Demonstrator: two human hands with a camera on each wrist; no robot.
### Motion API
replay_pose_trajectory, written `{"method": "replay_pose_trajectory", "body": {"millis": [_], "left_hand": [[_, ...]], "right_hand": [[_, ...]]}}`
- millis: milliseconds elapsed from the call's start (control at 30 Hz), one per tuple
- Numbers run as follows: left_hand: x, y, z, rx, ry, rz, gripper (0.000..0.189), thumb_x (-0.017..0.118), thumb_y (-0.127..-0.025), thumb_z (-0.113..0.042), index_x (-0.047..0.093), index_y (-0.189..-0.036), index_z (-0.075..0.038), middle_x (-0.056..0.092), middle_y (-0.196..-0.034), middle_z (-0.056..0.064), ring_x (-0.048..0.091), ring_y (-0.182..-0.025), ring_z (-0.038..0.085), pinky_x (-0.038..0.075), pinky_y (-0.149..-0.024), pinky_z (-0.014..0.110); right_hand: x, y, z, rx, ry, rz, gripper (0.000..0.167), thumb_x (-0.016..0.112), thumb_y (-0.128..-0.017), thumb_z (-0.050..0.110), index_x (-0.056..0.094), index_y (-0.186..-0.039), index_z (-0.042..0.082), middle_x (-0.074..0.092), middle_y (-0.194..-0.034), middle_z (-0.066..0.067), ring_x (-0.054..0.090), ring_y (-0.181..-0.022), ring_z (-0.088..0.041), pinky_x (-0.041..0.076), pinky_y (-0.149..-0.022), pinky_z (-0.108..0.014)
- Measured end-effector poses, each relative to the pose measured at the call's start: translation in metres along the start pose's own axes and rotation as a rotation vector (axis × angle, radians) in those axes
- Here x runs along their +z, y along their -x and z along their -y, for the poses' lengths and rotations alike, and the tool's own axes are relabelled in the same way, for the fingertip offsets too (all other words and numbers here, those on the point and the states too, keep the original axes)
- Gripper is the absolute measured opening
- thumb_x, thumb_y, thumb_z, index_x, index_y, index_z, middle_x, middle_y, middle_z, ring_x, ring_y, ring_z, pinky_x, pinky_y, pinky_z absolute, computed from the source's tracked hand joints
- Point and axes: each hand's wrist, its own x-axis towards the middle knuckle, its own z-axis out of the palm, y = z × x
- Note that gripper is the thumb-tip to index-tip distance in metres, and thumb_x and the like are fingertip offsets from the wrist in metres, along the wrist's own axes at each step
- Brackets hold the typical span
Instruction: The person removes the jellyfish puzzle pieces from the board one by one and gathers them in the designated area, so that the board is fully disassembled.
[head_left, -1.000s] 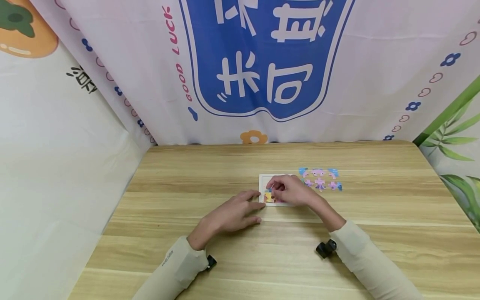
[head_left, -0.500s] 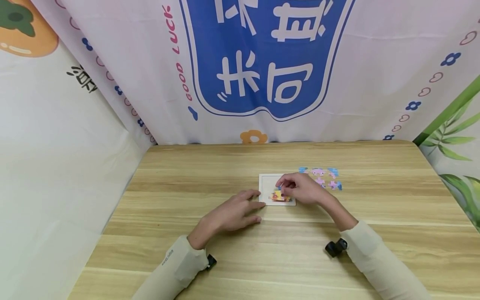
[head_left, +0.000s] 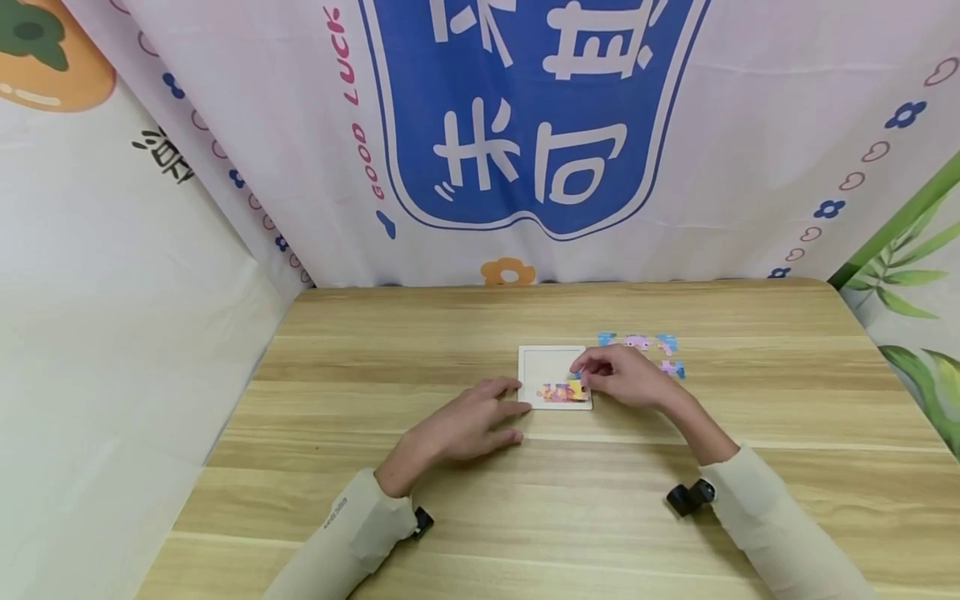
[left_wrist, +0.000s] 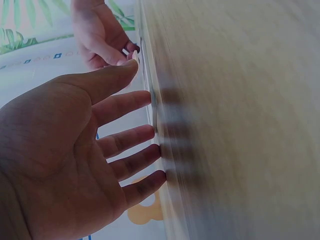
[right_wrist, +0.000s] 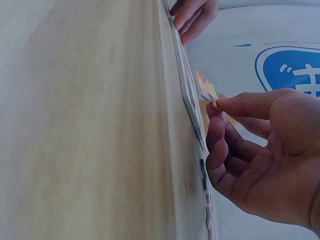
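Note:
A pale puzzle board (head_left: 543, 363) lies flat in the head view, with a few joined pink and yellow puzzle pieces (head_left: 553, 393) along its near side. My right hand (head_left: 630, 379) pinches a yellow puzzle piece (right_wrist: 205, 86) between thumb and index finger over the board's right side; the right wrist view shows that piece tilted and raised off the board. Its other fingers are curled in. At the board's left edge, my left hand (head_left: 467, 425) rests with its fingers spread and nearly straight, fingertips touching the board's edge and the table.
Loose pink and blue puzzle pieces (head_left: 666, 342) lie on the wooden table (head_left: 420, 342) to the right of and behind the board, some hidden by my right hand. A printed curtain (head_left: 315, 208) hangs beyond the table's far edge.
My right hand has moved to the right across the board with the yellow puzzle piece, uncovering the joined pieces and hiding more loose ones. My left hand has stayed in place.

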Motion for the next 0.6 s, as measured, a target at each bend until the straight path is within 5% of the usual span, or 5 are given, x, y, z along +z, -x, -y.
{"method": "replay_pose_trajectory", "body": {"millis": [600], "left_hand": [[-0.001, 0.0, -0.002, -0.008, 0.008, 0.005, 0.049, 0.063, -0.11, -0.039, 0.062, -0.153, -0.016, 0.043, -0.17, 0.012, 0.039, -0.159, 0.03, 0.037, -0.129, 0.05]], "right_hand": [[-0.016, 0.017, -0.011, 0.012, 0.034, -0.03, 0.019, 0.067, -0.104, 0.005, 0.077, -0.119, 0.003, 0.076, -0.104, -0.007, 0.061, -0.091, -0.016, 0.051, -0.078, -0.022]]}}
